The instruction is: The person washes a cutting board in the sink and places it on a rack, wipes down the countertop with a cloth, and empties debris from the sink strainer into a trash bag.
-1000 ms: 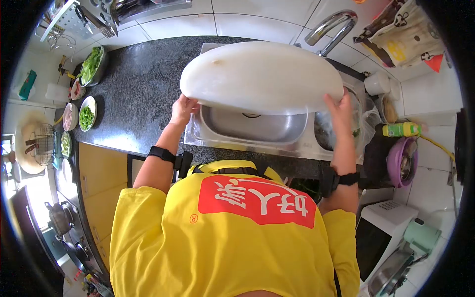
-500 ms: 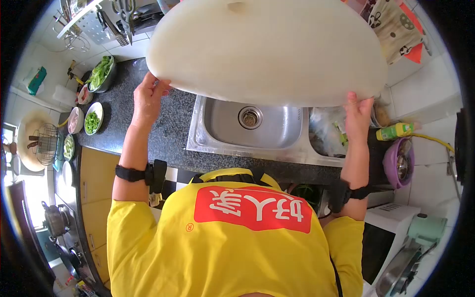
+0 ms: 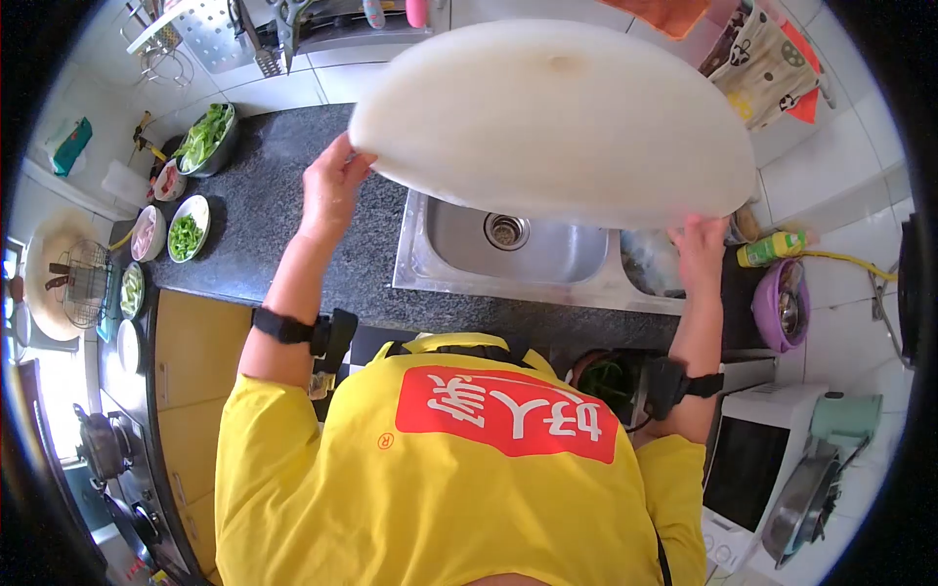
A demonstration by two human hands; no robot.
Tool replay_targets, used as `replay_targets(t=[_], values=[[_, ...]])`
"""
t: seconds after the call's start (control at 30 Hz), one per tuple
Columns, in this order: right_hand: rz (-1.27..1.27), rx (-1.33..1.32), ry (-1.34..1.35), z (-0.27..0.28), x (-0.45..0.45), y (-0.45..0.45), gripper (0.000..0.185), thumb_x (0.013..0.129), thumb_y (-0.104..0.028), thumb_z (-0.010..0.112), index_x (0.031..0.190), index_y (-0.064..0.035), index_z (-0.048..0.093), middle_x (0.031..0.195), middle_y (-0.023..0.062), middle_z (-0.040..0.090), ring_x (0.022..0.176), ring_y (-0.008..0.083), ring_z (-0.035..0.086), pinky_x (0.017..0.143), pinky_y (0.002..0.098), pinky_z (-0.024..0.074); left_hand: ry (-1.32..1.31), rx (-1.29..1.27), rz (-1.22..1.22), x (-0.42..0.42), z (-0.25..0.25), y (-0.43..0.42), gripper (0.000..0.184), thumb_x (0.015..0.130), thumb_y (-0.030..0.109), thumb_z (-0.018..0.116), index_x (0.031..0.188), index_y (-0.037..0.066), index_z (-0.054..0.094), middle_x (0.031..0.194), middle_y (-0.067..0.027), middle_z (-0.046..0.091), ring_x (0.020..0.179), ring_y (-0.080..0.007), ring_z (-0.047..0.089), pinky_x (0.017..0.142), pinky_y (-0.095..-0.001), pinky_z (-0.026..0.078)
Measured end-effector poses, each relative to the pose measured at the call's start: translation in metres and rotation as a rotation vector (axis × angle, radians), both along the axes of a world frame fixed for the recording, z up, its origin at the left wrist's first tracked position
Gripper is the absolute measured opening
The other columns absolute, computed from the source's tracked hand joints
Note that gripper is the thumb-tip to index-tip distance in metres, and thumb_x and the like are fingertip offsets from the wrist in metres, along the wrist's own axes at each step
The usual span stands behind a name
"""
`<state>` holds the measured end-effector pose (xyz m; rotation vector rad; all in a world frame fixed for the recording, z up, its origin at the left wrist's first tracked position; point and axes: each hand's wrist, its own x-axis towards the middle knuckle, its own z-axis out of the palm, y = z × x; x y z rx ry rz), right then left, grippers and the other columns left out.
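Note:
A large, round, whitish cutting board [image 3: 557, 127] is held up tilted over the sink [image 3: 489, 277], with a small dark mark near its far edge. My left hand [image 3: 332, 190] grips its left edge, thumb and fingers closed on the rim. At the near right edge, my right hand [image 3: 700, 252] is closed on the board too, its fingers partly hidden. Beneath the board, the drain [image 3: 506, 230] of the main basin shows. Clear plastic lies in the smaller basin [image 3: 653, 262], mostly covered by the board and my right arm.
Bowls of leafy greens [image 3: 205, 139], chopped green vegetables [image 3: 186, 234] and pale meat [image 3: 149, 234] stand on the left counter. A purple basin [image 3: 779, 308] and a yellow-green bottle [image 3: 772, 249] are at the right. Utensils [image 3: 264, 39] hang on the back wall.
The board has come lower and farther right in view, with both hands still on it. Its far edge now shows whole, and it covers more of the smaller basin.

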<state>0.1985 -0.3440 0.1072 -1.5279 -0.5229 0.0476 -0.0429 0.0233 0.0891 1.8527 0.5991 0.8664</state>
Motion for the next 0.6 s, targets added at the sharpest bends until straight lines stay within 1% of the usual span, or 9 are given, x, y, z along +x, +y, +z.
replay_targets(t=[0.07, 0.2, 0.27, 0.3, 0.33, 0.4, 0.47, 0.53, 0.6], values=[[-0.034, -0.068, 0.001, -0.008, -0.004, -0.006, 0.051, 0.086, -0.020, 0.054, 0.128, -0.0115, 0.026, 0.122, 0.0063, 0.042, 0.112, 0.0189, 0.042, 0.087, 0.0371, 0.0415, -0.039, -0.169, -0.073, 0.001, -0.012, 0.005, 0.023, 0.082, 0.006, 0.056, 0.105, 0.002, 0.057, 0.088, -0.0049, 0.059, 0.078, -0.0124, 0.055, 0.070, -0.0261, 0.048], [-0.157, 0.072, 0.066, -0.041, -0.009, -0.020, 0.050, 0.087, -0.012, 0.051, 0.130, -0.0124, 0.025, 0.124, 0.0079, 0.037, 0.110, 0.0205, 0.041, 0.087, 0.0397, 0.0422, 0.046, 0.076, -0.108, -0.009, -0.011, 0.004, 0.028, 0.079, 0.004, 0.058, 0.106, 0.002, 0.056, 0.092, -0.0089, 0.060, 0.080, -0.0164, 0.056, 0.073, -0.0282, 0.047], [-0.234, 0.094, 0.069, -0.055, -0.017, -0.032, 0.052, 0.088, -0.011, 0.048, 0.133, -0.0129, 0.022, 0.124, 0.0082, 0.036, 0.110, 0.0200, 0.040, 0.087, 0.0412, 0.0423, -0.048, 0.150, -0.039, -0.001, -0.030, 0.008, 0.025, 0.079, 0.005, 0.058, 0.104, 0.002, 0.057, 0.092, -0.0116, 0.061, 0.081, -0.0203, 0.058, 0.073, -0.0306, 0.047], [-0.265, 0.083, 0.159, -0.035, -0.040, -0.018, 0.058, 0.086, -0.015, 0.054, 0.132, -0.0137, 0.020, 0.132, 0.0084, 0.030, 0.120, 0.0228, 0.033, 0.095, 0.0414, 0.0364, -0.095, 0.064, -0.057, 0.001, -0.030, 0.007, 0.025, 0.078, 0.006, 0.058, 0.103, 0.002, 0.057, 0.092, -0.0134, 0.061, 0.082, -0.0233, 0.058, 0.074, -0.0325, 0.047], [-0.238, 0.042, 0.222, -0.037, -0.040, -0.025, 0.058, 0.087, -0.021, 0.053, 0.133, -0.0179, 0.018, 0.133, 0.0074, 0.029, 0.121, 0.0246, 0.032, 0.095, 0.0460, 0.0351, -0.143, -0.025, -0.081, 0.003, -0.032, 0.004, 0.025, 0.078, 0.006, 0.057, 0.102, 0.002, 0.057, 0.092, -0.0151, 0.061, 0.083, -0.0263, 0.059, 0.074, -0.0343, 0.047], [-0.248, 0.008, 0.289, -0.040, -0.037, -0.025, 0.056, 0.088, -0.025, 0.051, 0.133, -0.0198, 0.018, 0.134, 0.0072, 0.028, 0.122, 0.0259, 0.031, 0.091, 0.0539, 0.0338, 0.019, 0.204, -0.106, 0.011, -0.039, 0.005, 0.026, 0.077, 0.007, 0.057, 0.103, 0.003, 0.056, 0.095, -0.0175, 0.060, 0.085, -0.0315, 0.058, 0.075, -0.0361, 0.046], [-0.246, 0.014, 0.277, -0.039, -0.033, -0.024, 0.057, 0.087, -0.028, 0.051, 0.133, -0.0193, 0.019, 0.134, 0.0075, 0.027, 0.122, 0.0265, 0.031, 0.091, 0.0570, 0.0321, 0.082, 0.187, -0.117, 0.003, -0.026, -0.007, 0.029, 0.075, 0.007, 0.057, 0.104, 0.003, 0.056, 0.095, -0.0189, 0.059, 0.087, -0.0332, 0.057, 0.076, -0.0367, 0.046], [-0.182, 0.008, 0.274, -0.038, -0.037, -0.034, 0.058, 0.087, -0.030, 0.052, 0.133, -0.0191, 0.019, 0.135, 0.0077, 0.027, 0.122, 0.0270, 0.030, 0.090, 0.0586, 0.0308, -0.030, 0.221, -0.038, 0.005, -0.039, -0.018, 0.026, 0.076, 0.005, 0.058, 0.102, 0.003, 0.056, 0.093, -0.0180, 0.059, 0.087, -0.0318, 0.058, 0.076, -0.0349, 0.047], [-0.231, 0.001, 0.194, -0.043, -0.034, -0.038, 0.053, 0.090, -0.023, 0.047, 0.133, -0.0193, 0.017, 0.138, 0.0103, 0.023, 0.123, 0.0292, 0.030, 0.088, 0.0609, 0.0313, -0.055, 0.249, -0.028, 0.004, -0.043, -0.026, 0.026, 0.076, 0.005, 0.058, 0.102, 0.002, 0.055, 0.095, -0.0188, 0.059, 0.089, -0.0324, 0.057, 0.077, -0.0354, 0.047]])
